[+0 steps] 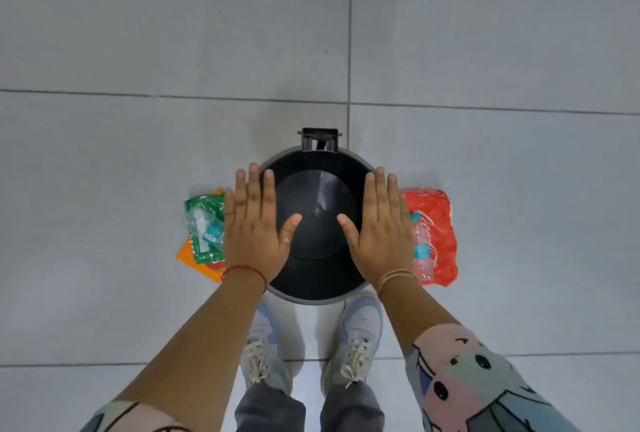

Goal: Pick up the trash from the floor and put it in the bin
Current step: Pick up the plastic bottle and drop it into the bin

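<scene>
Black plastic forms the bin, which stands open on the grey tiled floor directly ahead of the person's shoes; its interior appears empty. The trash lies in two groups on the floor. At 9 o'clock from the bin: a green wrapper with a crushed clear bottle on top, both over an orange wrapper. At 3 o'clock from the bin: a red Coca-Cola wrapper with a clear bottle lying along its inner edge.

Hand state: the left hand and the right hand are held flat above the bin's rim, palms down, fingers extended and spread, grasping nothing. No item has been lifted, so the step in hand is judged to be the first pickup.

Recommended procedure:
1. Bend or crouch; the items are at floor level, well below the hands.
2. Move each hand outward to its own side, left toward 9 o'clock, right toward 3 o'clock.
3. Take the bottle first on each side. It rests loosely on slick film and is likely to roll off if the wrapper is lifted beneath it.
4. Pinch each wrapper at an edge; flat film is hard to grip from above.
5. Release over the bin's centre, not the rim.
</scene>
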